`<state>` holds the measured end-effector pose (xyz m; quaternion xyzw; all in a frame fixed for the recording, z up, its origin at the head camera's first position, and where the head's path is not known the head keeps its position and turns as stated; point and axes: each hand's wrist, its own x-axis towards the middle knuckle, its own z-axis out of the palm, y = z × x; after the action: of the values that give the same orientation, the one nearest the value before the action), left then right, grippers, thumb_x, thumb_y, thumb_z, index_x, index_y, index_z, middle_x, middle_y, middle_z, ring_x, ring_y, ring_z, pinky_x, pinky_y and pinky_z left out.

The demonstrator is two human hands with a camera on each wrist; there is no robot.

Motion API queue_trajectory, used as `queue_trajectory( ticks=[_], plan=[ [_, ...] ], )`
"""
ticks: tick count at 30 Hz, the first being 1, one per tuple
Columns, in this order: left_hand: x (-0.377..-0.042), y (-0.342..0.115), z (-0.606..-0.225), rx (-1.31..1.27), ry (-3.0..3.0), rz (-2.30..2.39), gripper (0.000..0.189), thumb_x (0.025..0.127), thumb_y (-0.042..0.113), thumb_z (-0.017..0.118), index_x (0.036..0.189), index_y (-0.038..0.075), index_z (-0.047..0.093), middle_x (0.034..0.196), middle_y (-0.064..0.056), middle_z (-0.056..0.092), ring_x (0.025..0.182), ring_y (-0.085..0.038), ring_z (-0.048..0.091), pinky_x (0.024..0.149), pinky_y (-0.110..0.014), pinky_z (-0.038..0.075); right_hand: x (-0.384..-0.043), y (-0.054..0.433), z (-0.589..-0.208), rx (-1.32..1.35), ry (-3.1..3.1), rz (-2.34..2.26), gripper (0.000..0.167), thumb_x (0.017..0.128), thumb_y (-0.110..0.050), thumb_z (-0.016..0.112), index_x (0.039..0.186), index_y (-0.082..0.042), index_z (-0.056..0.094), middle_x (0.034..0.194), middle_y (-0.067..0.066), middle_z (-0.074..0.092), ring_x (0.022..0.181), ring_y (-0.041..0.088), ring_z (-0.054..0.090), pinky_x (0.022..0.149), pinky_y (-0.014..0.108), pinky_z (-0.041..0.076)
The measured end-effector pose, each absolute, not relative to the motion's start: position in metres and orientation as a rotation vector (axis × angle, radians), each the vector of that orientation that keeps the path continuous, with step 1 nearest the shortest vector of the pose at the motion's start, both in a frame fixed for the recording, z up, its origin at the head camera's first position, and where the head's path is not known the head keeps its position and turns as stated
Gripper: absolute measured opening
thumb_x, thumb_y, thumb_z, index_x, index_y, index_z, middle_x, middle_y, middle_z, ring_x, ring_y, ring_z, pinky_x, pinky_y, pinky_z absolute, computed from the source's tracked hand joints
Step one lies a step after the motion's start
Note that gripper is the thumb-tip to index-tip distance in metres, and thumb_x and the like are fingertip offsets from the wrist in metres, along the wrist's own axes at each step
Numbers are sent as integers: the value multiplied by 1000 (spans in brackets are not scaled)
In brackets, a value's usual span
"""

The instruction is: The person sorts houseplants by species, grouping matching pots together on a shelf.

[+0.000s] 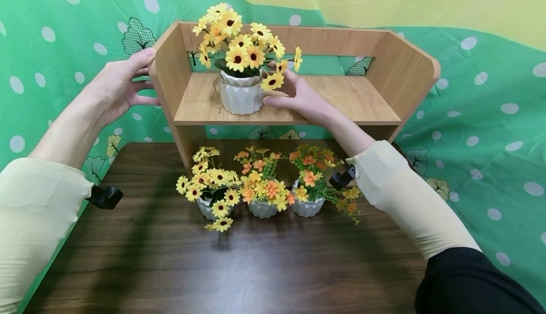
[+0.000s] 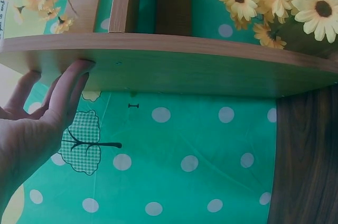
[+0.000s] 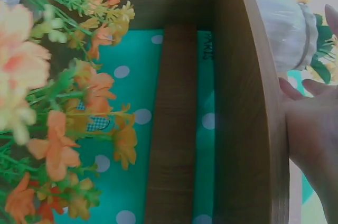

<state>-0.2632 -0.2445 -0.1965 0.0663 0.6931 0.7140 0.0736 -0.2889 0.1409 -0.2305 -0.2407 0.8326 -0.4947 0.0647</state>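
A white ribbed pot [image 1: 241,95] of yellow daisy-like flowers [image 1: 237,57] stands upright on the upper board of a wooden shelf [image 1: 332,96], left of its middle. My right hand [image 1: 304,98] is at the pot's right side, thumb toward it and fingers partly hidden by the blooms. In the right wrist view, the fingers are spread near the pot [image 3: 285,29], with a gap showing between. My left hand [image 1: 121,84] touches the outer face of the shelf's left side panel [image 1: 168,74]. The left wrist view shows its extended fingertips against that panel [image 2: 174,68].
Below the upper board, three more potted flowers stand in a row: yellow daisies [image 1: 213,179], yellow-orange flowers [image 1: 263,183] and orange flowers with trailing stems [image 1: 309,181]. The dark wooden table [image 1: 239,266] extends in front. A green dotted cloth [image 1: 477,129] hangs behind.
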Motion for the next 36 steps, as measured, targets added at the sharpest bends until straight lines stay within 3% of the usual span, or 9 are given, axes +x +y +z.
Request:
queue_trajectory(
  ticks=[7, 11, 15, 19, 26, 36],
  plan=[
    [-263, -244, -197, 195, 2093, 2120, 66, 99, 45, 66, 157, 26, 41, 159, -2, 33, 128, -27, 50, 72, -36, 66, -277, 154, -237, -755, 2389, -1638, 97, 93, -33, 70, 167, -21, 9, 173, 5, 17, 157, 22, 32, 130, 45, 27],
    [-263, -244, -196, 202, 2090, 2119, 66, 99, 46, 66, 157, 25, 42, 156, -2, 36, 128, -27, 52, 72, -36, 66, -271, 160, -240, -826, 2241, -1795, 86, 96, -23, 67, 166, -22, 17, 169, 7, 26, 152, 25, 40, 125, 49, 36],
    [-263, -246, -195, 209, 2093, 2129, 65, 99, 44, 66, 156, 23, 43, 149, -1, 40, 125, -27, 53, 71, -37, 66, -266, 164, -243, -918, 2122, -1901, 76, 98, -15, 64, 163, -23, 26, 162, 9, 35, 149, 30, 45, 119, 46, 45],
    [-262, -246, -195, 204, 2106, 2119, 65, 100, 45, 65, 157, 24, 42, 155, -2, 36, 128, -28, 50, 71, -36, 66, -262, 170, -246, -967, 2066, -1959, 71, 99, -9, 61, 162, -20, 31, 158, 13, 40, 148, 33, 46, 113, 41, 51],
    [-261, -244, -195, 193, 2127, 2091, 65, 100, 47, 64, 157, 25, 41, 162, -2, 30, 139, -33, 42, 72, -35, 66, -249, 179, -253, -1019, 2056, -2020, 65, 100, 0, 53, 161, -14, 34, 159, 25, 38, 141, 29, 54, 108, 38, 56],
    [-261, -242, -195, 198, 2144, 2085, 64, 100, 47, 63, 157, 26, 41, 161, -2, 30, 139, -34, 40, 72, -34, 66, -228, 178, -267, -1155, 2074, -2069, 64, 98, 3, 56, 158, -3, 37, 152, 18, 51, 135, 24, 59, 109, 38, 54]
  ],
)
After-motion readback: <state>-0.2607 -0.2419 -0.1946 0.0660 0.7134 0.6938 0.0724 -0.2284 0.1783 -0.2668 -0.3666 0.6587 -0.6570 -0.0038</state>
